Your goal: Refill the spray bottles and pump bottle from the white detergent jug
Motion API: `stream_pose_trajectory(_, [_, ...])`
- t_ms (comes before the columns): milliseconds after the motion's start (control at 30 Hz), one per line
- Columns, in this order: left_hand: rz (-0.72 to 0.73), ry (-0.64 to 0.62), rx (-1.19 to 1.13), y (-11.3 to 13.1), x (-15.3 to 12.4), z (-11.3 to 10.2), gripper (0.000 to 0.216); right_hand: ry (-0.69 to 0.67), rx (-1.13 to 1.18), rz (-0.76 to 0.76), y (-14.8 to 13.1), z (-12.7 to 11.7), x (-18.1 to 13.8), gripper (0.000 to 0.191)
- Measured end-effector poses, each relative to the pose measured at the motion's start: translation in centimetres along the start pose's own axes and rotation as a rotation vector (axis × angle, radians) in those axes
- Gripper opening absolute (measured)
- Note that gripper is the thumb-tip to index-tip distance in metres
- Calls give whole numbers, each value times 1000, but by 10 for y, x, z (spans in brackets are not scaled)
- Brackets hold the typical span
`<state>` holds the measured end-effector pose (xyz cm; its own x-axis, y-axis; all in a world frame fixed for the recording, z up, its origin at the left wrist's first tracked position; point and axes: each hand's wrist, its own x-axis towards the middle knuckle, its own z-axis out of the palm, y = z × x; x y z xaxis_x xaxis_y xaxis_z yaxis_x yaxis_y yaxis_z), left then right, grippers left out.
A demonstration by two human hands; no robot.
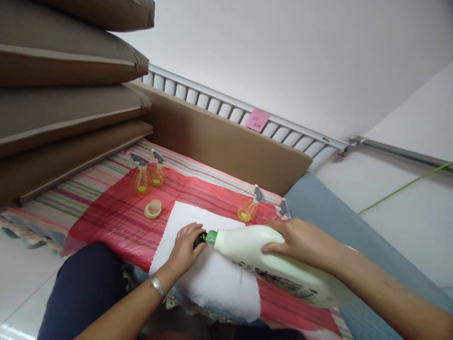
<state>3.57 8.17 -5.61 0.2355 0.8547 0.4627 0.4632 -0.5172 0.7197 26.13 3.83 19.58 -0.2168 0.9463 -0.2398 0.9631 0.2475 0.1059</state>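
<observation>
My right hand (300, 242) grips a large white detergent bottle (247, 248) tipped on its side, its green neck (211, 236) pointing left. My left hand (186, 248) is closed around a small dark container (199, 240) held right at that neck, over a white cloth (208, 274). The cloth lies on a red plastic sheet (120, 212) spread over a striped mattress. A beige cap (153, 208) rests on the red sheet left of the cloth.
Two small yellow spray bottles (148, 174) stand at the far left of the sheet, another spray bottle (249, 208) lies near my right hand. Brown cushions (63, 94) are stacked on the left. A cardboard panel (226, 141) and white rail back the bed.
</observation>
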Motion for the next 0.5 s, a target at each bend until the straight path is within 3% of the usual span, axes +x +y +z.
stream_pose_trajectory(500, [9, -2, 3, 0, 1, -1, 29, -6, 8, -6, 3, 1, 4, 30])
